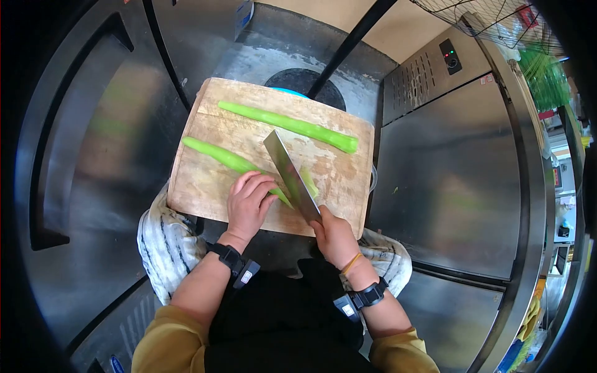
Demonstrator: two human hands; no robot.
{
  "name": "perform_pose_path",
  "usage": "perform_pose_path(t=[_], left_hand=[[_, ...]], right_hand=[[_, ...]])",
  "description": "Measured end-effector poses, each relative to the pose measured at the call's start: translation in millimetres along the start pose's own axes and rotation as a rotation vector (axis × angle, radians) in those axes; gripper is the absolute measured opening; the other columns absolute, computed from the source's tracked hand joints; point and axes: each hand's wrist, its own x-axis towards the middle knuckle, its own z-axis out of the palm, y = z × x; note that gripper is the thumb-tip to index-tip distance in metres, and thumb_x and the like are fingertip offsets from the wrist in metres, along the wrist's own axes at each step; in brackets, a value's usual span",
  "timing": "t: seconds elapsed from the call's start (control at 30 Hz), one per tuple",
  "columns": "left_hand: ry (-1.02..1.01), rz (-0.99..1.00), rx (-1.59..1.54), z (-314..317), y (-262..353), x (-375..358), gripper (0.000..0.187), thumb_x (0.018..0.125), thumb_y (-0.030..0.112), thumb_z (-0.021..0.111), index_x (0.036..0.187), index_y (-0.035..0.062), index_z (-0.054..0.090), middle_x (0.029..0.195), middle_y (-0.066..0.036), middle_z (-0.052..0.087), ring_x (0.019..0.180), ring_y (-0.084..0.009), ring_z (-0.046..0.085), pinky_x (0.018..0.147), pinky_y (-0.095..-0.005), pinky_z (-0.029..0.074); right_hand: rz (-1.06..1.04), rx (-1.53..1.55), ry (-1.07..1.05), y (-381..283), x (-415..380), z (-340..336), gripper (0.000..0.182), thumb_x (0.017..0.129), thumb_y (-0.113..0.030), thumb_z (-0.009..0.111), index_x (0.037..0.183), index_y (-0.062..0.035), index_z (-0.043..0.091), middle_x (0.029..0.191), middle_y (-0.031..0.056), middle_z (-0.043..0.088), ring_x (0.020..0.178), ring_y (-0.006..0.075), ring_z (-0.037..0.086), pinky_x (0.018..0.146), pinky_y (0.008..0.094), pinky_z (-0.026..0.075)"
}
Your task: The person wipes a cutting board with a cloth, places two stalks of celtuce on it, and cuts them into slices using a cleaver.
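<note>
Fingers [254,184] of the left hand [246,203] bend over a peeled-looking green stalk [221,155] on a wooden cutting board [347,189], close together and holding it down, the thumb along its near side. Fingers of the right hand [336,234] are wrapped tightly around the handle of a broad-bladed knife [291,175], the grip itself hidden beneath them. Stalk and blade meet at a slant: the stalk's long axis runs from the board's left side down toward the person at right, passing under the left hand, while the steeper blade points away from the right hand. The stalk's near end lies just left of the blade; whether the two touch cannot be told. Nearest the stalk is the left hand, directly upon it; the right hand sits beyond its near end. Pale green pieces [309,181] lie at the blade's right side. Farther across the board, well apart from both hands, lies a second green stalk [289,124].
</note>
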Motion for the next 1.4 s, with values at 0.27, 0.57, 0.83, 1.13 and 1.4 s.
perform_pose_path(t=[0.27,0.57,0.83,1.13,1.4], left_hand=[[0.019,0.008,-0.009,-0.8,1.0,-0.1,0.025,0.069,0.010,0.076,0.092,0.0073,0.066,0.103,-0.006,0.062,0.108,-0.0310,0.056,0.090,-0.0412,0.046],[0.013,0.016,0.016,-0.3,0.1,-0.2,0.024,0.070,0.011,0.075,0.092,0.0090,0.066,0.104,-0.004,0.062,0.108,-0.0288,0.056,0.090,-0.0409,0.045],[0.005,-0.004,0.028,0.0,0.0,-0.4,0.023,0.071,0.013,0.075,0.092,0.0098,0.067,0.105,-0.002,0.063,0.109,-0.0272,0.056,0.091,-0.0406,0.045],[0.008,-0.001,0.027,0.9,-1.9,-0.5,0.023,0.070,0.013,0.075,0.092,0.0119,0.067,0.106,0.000,0.063,0.111,-0.0266,0.055,0.092,-0.0403,0.043],[0.021,-0.036,0.010,-0.3,-2.9,-0.5,0.026,0.070,0.015,0.076,0.094,0.0115,0.066,0.108,-0.001,0.063,0.113,-0.0281,0.054,0.094,-0.0426,0.041]], right_hand=[[-0.032,-0.077,-0.033,-19.4,-17.6,-14.4,0.015,0.091,-0.009,0.057,0.100,-0.0020,0.047,0.075,0.0261,0.062,0.075,0.0464,0.061,0.065,0.0519,0.047],[-0.021,-0.128,-0.081,-18.3,-15.2,-13.8,0.019,0.091,-0.009,0.057,0.105,-0.0013,0.049,0.076,0.0265,0.062,0.075,0.0464,0.061,0.066,0.0521,0.048],[-0.026,-0.108,-0.119,-17.3,-8.9,-14.7,0.021,0.090,-0.008,0.057,0.108,0.0000,0.049,0.073,0.0273,0.061,0.074,0.0473,0.061,0.066,0.0527,0.048],[-0.012,-0.171,-0.142,-5.2,19.8,10.6,0.024,0.090,-0.009,0.058,0.110,-0.0007,0.048,0.074,0.0270,0.062,0.074,0.0464,0.061,0.065,0.0528,0.049],[-0.013,0.047,-0.023,4.7,13.5,4.8,0.023,0.090,-0.009,0.060,0.108,0.0017,0.050,0.080,0.0259,0.065,0.078,0.0445,0.063,0.066,0.0474,0.050]])
